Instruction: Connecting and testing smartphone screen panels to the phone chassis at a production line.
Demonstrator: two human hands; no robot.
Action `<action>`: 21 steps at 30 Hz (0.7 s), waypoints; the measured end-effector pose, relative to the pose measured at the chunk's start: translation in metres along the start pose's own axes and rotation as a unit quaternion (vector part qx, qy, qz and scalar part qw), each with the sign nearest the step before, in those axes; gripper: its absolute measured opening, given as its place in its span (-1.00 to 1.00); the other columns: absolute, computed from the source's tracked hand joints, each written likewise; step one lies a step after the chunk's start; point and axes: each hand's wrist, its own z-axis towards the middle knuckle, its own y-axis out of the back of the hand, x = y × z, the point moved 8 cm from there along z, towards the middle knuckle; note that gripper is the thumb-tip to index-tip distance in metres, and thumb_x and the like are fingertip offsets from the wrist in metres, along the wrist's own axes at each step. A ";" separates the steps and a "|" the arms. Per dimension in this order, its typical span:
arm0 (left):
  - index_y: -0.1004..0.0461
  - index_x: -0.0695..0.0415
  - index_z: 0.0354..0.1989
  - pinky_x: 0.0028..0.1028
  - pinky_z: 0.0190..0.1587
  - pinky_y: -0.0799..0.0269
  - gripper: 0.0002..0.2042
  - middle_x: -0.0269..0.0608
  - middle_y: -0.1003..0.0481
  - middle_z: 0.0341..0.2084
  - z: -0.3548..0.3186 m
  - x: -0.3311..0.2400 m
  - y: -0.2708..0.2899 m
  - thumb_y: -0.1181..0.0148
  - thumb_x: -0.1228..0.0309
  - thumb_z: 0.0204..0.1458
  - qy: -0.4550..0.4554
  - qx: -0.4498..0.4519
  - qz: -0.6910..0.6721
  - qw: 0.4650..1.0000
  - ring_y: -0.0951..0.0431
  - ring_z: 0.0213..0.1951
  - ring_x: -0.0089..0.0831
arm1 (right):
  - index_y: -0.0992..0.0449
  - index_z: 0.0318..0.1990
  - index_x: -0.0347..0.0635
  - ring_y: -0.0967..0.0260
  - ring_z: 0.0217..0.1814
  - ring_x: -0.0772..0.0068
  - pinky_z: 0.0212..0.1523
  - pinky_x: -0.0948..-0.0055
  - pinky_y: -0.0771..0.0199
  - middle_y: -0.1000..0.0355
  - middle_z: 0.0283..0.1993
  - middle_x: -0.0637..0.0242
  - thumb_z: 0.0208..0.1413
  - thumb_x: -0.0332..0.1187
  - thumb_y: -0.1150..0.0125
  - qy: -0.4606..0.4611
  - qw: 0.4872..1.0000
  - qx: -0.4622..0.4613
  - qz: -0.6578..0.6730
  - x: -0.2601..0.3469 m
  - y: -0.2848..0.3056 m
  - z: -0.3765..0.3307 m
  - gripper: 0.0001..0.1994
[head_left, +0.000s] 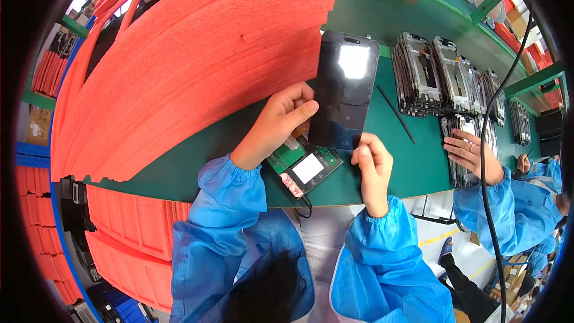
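A black phone screen panel is tilted up over the bench, with a bright light reflected near its top. Its left edge is pinched between the thumb and curled fingers of my left hand. At its lower right corner, my right hand closes thumb and fingers on the edge. Beneath the panel lies a small tester with a lit white display, a green circuit board and a cable at its near end. A flex cable near my left fingers is partly hidden.
Tall stacked red foam sheets rise at the left. A black pen-like stick lies on the green bench top. Piles of phone frames stand to the right, where a co-worker's hand rests on one. A black cable hangs in front.
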 end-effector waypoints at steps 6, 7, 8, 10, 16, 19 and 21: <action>-0.28 0.11 -0.38 -0.66 -0.60 -0.10 -0.86 -0.50 -0.24 -0.64 -0.002 -0.004 0.004 -0.06 0.36 0.16 -0.003 -0.009 -0.006 1.000 -0.24 -0.62 -0.74 | -0.45 -0.22 -0.25 -0.09 -0.48 0.78 -0.46 0.72 -0.04 -0.25 -0.51 0.57 0.18 -0.40 -0.05 -0.044 0.997 0.060 0.033 -0.005 -0.008 0.012 -0.87; -0.28 0.11 -0.38 -0.66 -0.60 -0.10 -0.86 -0.50 -0.24 -0.64 -0.004 -0.006 0.004 -0.06 0.36 0.16 -0.002 -0.007 -0.008 1.000 -0.24 -0.62 -0.74 | -0.46 -0.23 -0.25 -0.08 -0.49 0.79 -0.47 0.73 -0.04 -0.25 -0.52 0.58 0.17 -0.41 -0.06 -0.039 0.997 0.059 0.037 -0.005 -0.009 0.014 -0.88; -0.31 0.13 -0.36 -0.65 -0.59 -0.14 -0.87 -0.47 -0.28 -0.62 -0.006 -0.007 0.009 -0.07 0.37 0.15 -0.002 -0.033 0.029 0.999 -0.28 -0.60 -0.72 | -0.47 -0.23 -0.24 -0.08 -0.50 0.80 -0.48 0.73 -0.04 -0.24 -0.53 0.60 0.17 -0.42 -0.06 -0.033 0.997 0.057 0.041 -0.005 -0.011 0.015 -0.89; -0.37 0.19 -0.33 -0.65 -0.56 -0.23 -0.88 -0.41 -0.38 -0.58 -0.005 -0.011 0.010 -0.08 0.39 0.13 -0.003 -0.071 0.098 0.993 -0.37 -0.56 -0.69 | -0.47 -0.23 -0.24 -0.07 -0.51 0.81 -0.48 0.74 -0.04 -0.24 -0.54 0.61 0.16 -0.43 -0.07 -0.028 0.998 0.042 0.037 -0.006 -0.006 0.015 -0.90; -0.46 0.21 -0.32 -0.47 -0.45 -0.39 -0.87 -0.22 -0.48 -0.44 -0.092 -0.091 0.021 0.02 0.46 0.13 -0.458 -0.327 0.397 0.725 -0.48 -0.41 -0.46 | -0.48 -0.26 -0.24 -0.07 -0.52 0.81 -0.50 0.73 -0.05 -0.24 -0.55 0.61 0.17 -0.41 -0.08 -0.028 0.997 0.017 0.066 -0.005 -0.003 0.017 -0.89; -0.46 0.21 -0.31 -0.47 -0.46 -0.38 -0.87 -0.22 -0.48 -0.44 -0.081 -0.083 0.017 0.03 0.46 0.13 -0.463 -0.306 0.373 0.744 -0.47 -0.42 -0.46 | -0.48 -0.25 -0.25 -0.08 -0.53 0.81 -0.51 0.73 -0.05 -0.23 -0.56 0.60 0.17 -0.40 -0.08 -0.028 0.997 0.016 0.076 -0.006 -0.010 0.017 -0.88; -0.46 0.21 -0.31 -0.47 -0.46 -0.38 -0.87 -0.22 -0.47 -0.44 -0.075 -0.076 0.012 0.03 0.46 0.13 -0.466 -0.293 0.355 0.755 -0.47 -0.42 -0.47 | -0.48 -0.25 -0.25 -0.08 -0.53 0.81 -0.51 0.73 -0.05 -0.23 -0.57 0.60 0.16 -0.39 -0.09 -0.026 0.995 0.027 0.088 -0.007 -0.010 0.017 -0.88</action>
